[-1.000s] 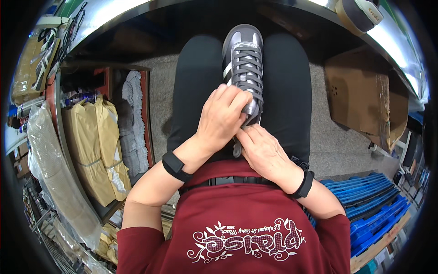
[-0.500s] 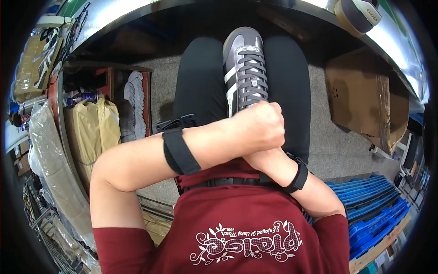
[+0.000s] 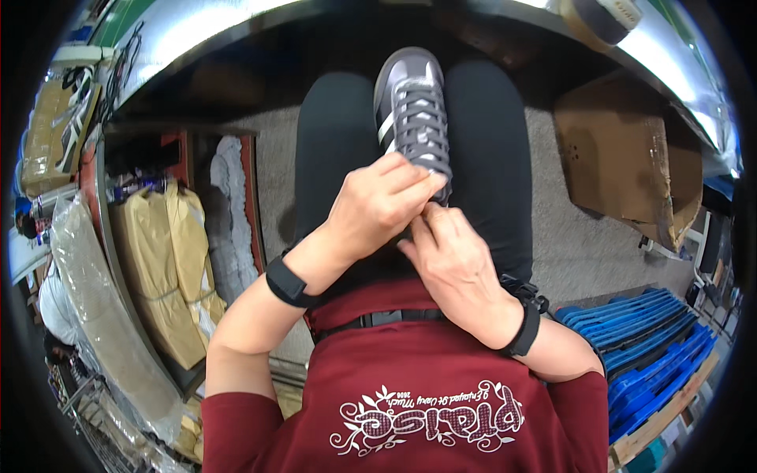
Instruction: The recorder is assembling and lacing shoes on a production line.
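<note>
A grey sneaker (image 3: 420, 118) with a shiny metallic upper and pale side stripes is upright between my thighs, toe pointing away. Grey shoelaces (image 3: 423, 130) criss-cross its front. At the ankle end, my left hand (image 3: 384, 201) is closed in a pinch over the top of the lacing. Just below and to the right, my right hand (image 3: 457, 256) pinches at the same spot, its fingertips close to the left ones. Both appear to grip the lace, though the fingers hide most of it. The shoe's heel and opening are covered by my hands.
Ahead curves a shiny worktable edge (image 3: 260, 31), with another shoe (image 3: 599, 22) on it at right. An open cardboard box (image 3: 623, 158) stands on the right. Blue plastic crates (image 3: 631, 327) are stacked lower right; paper-wrapped bundles (image 3: 154, 268) fill the left shelf.
My left forearm no longer crosses over my right hand; the left hand has drawn back left. Both hands now meet at the top of the lacing. The view has shifted slightly.
</note>
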Motion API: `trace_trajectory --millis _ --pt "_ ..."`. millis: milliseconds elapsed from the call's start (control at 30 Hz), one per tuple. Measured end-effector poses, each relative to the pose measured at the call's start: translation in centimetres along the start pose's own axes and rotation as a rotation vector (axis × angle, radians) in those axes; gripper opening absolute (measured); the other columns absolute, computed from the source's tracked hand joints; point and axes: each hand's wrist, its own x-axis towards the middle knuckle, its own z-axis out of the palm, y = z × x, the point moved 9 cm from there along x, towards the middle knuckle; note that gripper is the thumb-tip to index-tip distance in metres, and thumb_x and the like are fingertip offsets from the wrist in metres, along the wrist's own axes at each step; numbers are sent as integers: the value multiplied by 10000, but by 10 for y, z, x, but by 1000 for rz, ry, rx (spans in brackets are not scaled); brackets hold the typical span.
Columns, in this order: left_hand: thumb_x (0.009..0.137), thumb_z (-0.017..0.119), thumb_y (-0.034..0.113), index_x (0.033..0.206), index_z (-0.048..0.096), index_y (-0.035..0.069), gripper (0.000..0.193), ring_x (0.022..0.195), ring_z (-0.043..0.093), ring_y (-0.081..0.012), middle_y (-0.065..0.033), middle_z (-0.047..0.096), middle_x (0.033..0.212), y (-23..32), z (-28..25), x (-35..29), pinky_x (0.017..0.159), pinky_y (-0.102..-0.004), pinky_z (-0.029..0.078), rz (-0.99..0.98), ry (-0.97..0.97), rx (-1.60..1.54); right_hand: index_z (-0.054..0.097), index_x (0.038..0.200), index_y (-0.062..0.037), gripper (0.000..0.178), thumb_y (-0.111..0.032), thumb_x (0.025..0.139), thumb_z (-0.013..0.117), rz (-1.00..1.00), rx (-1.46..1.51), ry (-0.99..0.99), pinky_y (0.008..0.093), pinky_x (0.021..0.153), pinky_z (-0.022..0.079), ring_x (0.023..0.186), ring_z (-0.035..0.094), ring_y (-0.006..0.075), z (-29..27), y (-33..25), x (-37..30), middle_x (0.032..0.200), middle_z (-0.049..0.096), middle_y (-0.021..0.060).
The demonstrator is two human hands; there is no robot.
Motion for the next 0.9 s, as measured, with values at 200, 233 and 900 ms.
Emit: trace_trajectory --millis 200,233,900 --pt "653 658 76 920 654 48 268 734 566 -207 -35 560 787 15 27 -1 582 -296 512 85 -223 125 617 1070 18 329 -193 818 607 189 -144 -136 331 757 512 955 562 276 80 30 -14 1032 581 141" --pt "666 645 81 936 640 31 274 763 564 -206 -41 546 811 18 30 -2 600 -291 523 82 -305 131 629 1088 -24 345 -255 835 591 145 -294 -271 329 758 538 991 559 279 88 24 -12 1036 579 129" --pt "662 744 -16 1030 689 66 381 770 610 -217 -66 654 869 66 -93 91 651 -304 501 258 293 -23 600 921 30 291 -89 669 682 -292 -162 343 376 668 482 821 589 263 -108 -13 3 774 575 91"
